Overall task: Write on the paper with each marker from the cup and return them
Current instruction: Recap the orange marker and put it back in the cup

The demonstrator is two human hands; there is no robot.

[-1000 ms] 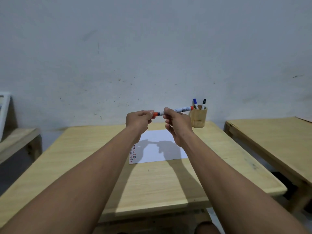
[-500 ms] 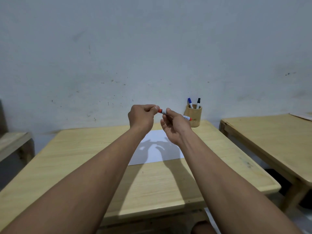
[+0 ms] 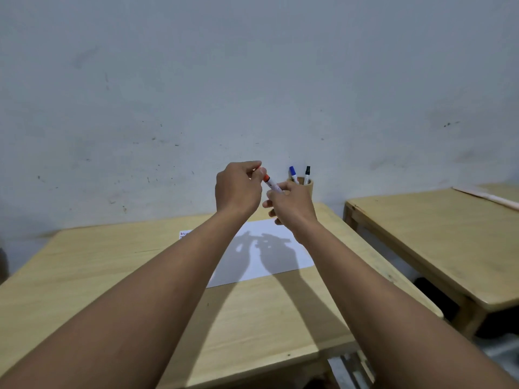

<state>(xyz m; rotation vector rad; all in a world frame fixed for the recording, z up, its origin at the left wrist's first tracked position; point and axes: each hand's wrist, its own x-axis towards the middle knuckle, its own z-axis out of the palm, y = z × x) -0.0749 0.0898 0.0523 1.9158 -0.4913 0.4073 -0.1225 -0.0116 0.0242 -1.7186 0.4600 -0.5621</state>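
Note:
Both hands are raised above the wooden table (image 3: pixel 84 265). My right hand (image 3: pixel 292 206) grips the white barrel of a red marker (image 3: pixel 271 184), which tilts up to the left. My left hand (image 3: pixel 238 189) pinches the marker's red cap end; whether the cap is on or off is hidden by the fingers. Below the hands lies the white paper (image 3: pixel 295 256), with small red writing at its far left corner (image 3: pixel 184 234). A wooden cup (image 3: pixel 307 189) stands at the table's back, just behind my right hand, holding a blue marker (image 3: pixel 293 174) and a black marker (image 3: pixel 307 174).
A grey wall rises right behind the table. A second wooden table (image 3: pixel 438 237) stands to the right across a narrow gap, with a pale sheet (image 3: pixel 488 196) at its far edge.
The marker has turned from level to tilted, cap end up and left. Both hands have drawn closer together, and the view has shifted slightly.

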